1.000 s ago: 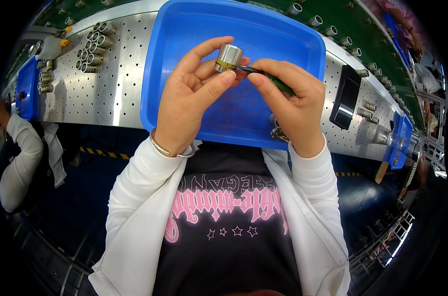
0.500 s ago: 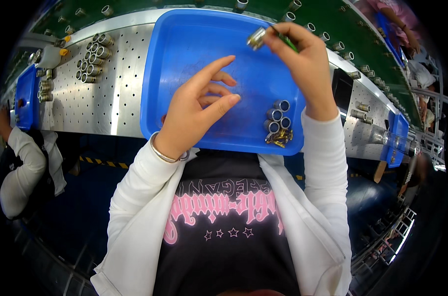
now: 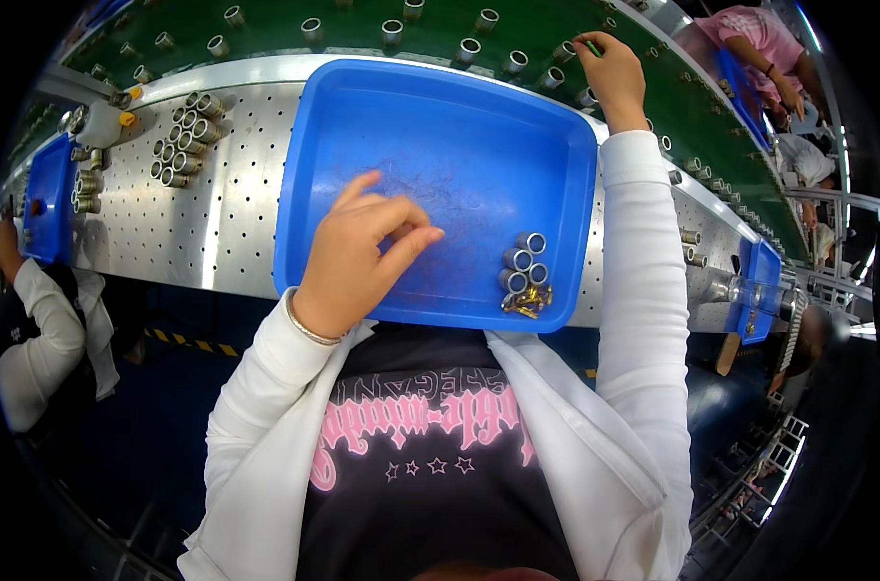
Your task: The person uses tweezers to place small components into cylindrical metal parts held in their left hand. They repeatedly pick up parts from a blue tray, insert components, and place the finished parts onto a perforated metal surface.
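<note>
Over the blue tray hangs my left hand, its fingers loosely bent and apart, holding nothing. My right hand reaches past the tray's far right corner to the green belt. Its fingers are closed on a thin green tool, mostly hidden by the hand. A short metal sleeve is right at its fingertips; I cannot tell whether they still touch it. Several metal sleeves stand in the tray's near right corner, beside a small heap of brass-coloured pieces.
More sleeves stand spread along the belt. A cluster of sleeves sits on the perforated metal table left of the tray. A white bottle stands farther left. Other people work at the far left and upper right, near blue trays.
My right hand has moved up and outward from above the tray to the belt, with the sleeve and green tool. My left hand has drawn slightly left and down, fingers more bent.
</note>
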The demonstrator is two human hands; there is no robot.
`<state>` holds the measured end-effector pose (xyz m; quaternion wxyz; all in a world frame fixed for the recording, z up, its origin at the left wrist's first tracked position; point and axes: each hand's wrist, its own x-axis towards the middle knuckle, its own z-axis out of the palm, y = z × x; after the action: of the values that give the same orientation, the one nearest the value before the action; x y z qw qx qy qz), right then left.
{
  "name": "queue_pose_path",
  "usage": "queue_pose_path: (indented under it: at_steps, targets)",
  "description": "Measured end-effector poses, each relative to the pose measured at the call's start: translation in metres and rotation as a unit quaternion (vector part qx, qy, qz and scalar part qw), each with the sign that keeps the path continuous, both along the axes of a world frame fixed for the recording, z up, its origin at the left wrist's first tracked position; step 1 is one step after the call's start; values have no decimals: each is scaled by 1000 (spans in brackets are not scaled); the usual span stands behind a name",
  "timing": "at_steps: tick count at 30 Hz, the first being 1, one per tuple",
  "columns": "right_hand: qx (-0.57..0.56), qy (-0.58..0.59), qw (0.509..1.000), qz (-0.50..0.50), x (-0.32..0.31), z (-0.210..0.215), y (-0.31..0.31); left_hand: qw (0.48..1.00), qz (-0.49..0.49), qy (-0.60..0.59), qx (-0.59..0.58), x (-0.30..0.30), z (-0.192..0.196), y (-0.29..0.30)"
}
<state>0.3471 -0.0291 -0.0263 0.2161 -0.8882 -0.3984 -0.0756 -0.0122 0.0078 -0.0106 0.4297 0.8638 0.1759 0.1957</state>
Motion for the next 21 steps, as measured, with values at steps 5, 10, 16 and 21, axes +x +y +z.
queue_pose_path:
  at_steps: [5, 10, 16, 21]
  targets:
    - [-65, -17, 998, -3, 18, -15, 0, 993, 14, -36, -113, 6, 2, -11]
    - [-24, 0, 1000, 19, 12, -19, 7, 998, 4, -67, -9, 5, -2, -4]
    - [104, 290, 933, 186, -73, 25, -7, 980, 76, -108, -152, 2, -4, 2]
    - [77, 474, 827, 293, -153, 50, -40, 924, 83, -168, -334, 13, -6, -3]
